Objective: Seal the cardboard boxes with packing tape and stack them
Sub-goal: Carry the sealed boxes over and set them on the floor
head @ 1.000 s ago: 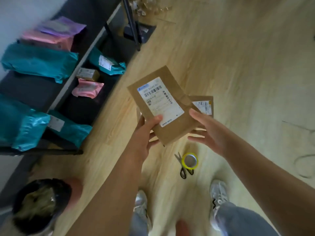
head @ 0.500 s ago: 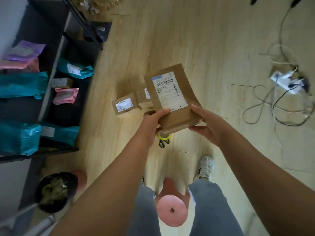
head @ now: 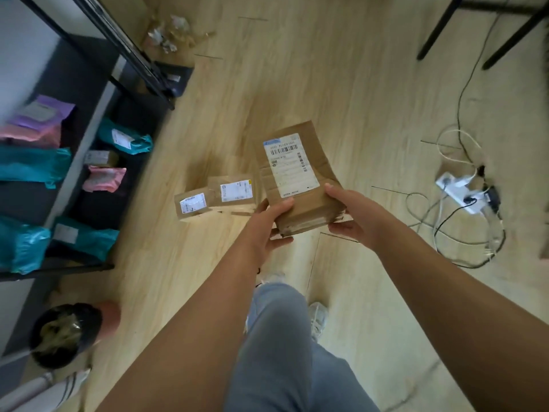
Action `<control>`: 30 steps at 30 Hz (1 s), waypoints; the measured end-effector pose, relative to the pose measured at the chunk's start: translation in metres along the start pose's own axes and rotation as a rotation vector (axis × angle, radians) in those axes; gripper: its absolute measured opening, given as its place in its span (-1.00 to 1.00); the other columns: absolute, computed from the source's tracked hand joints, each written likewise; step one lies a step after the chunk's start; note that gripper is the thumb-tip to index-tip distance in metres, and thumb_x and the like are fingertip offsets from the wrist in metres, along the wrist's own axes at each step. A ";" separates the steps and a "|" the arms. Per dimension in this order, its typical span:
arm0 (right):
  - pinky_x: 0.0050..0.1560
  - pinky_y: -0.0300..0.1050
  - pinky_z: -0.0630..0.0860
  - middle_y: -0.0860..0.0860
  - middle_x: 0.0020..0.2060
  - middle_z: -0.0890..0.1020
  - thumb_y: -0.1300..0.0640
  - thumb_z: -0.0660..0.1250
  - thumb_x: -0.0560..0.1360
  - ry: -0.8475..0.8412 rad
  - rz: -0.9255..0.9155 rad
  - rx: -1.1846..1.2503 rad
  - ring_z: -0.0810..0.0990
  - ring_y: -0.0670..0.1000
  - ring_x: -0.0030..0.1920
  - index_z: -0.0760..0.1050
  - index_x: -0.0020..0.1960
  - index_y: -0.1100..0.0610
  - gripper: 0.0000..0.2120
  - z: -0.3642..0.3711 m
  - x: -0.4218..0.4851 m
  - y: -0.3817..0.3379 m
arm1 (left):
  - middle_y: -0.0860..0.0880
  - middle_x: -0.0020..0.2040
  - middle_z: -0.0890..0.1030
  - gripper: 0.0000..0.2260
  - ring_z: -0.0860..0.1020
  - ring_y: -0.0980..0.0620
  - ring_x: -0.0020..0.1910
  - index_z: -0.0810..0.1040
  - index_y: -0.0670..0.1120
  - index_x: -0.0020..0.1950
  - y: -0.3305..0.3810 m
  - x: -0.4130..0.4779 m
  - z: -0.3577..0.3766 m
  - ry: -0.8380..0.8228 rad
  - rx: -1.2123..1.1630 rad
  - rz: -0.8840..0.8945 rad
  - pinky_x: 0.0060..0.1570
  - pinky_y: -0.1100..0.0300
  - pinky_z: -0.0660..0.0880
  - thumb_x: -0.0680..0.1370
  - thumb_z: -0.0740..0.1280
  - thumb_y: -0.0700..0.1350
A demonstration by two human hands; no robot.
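While it is held above the wooden floor (head: 326,69), one labelled cardboard box (head: 300,185) is gripped at its near end by both hands: the left hand (head: 267,224) is curled round the seven o'clock corner, thumb on the labelled top face, and the right hand (head: 353,212) is clasped on the four o'clock edge, thumb on top, fingers beneath. A small box (head: 191,203) and a second small box (head: 234,193), both labelled, are recorded on the floor just beside each other, at nine o'clock of the held box. A dark shelf (head: 74,69) stocked with mailer bags (head: 32,166) is noted further out at nine o'clock, and a white power strip (head: 463,188) with tangled cables at three o'clock.
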State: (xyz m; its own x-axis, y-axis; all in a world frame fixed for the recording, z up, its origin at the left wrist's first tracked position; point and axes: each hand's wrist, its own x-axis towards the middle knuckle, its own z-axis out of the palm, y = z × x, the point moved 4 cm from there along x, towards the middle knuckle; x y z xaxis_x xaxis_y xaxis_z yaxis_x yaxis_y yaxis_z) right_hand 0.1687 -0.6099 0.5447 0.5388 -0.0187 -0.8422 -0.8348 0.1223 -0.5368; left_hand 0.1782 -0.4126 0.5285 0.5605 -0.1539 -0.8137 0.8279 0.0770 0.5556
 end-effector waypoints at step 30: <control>0.21 0.06 0.56 0.00 0.07 0.58 -0.13 0.38 0.55 -0.337 -0.051 -0.740 0.64 0.22 0.09 0.41 0.34 -0.02 -0.58 0.121 0.267 -0.519 | -0.06 0.03 0.67 -0.74 0.62 -0.05 0.07 0.58 -0.03 0.10 0.412 0.215 -0.012 0.506 -0.574 0.110 0.15 -0.09 0.59 0.48 0.48 0.03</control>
State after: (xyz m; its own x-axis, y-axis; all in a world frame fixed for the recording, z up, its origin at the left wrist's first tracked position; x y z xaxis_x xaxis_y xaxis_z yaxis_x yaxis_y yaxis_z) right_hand 0.7600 -0.5579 0.6044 0.4845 0.3074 -0.8190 -0.6032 -0.5607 -0.5672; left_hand 0.6406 -0.4020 0.5803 0.4680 0.3428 -0.8145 0.5716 0.5855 0.5749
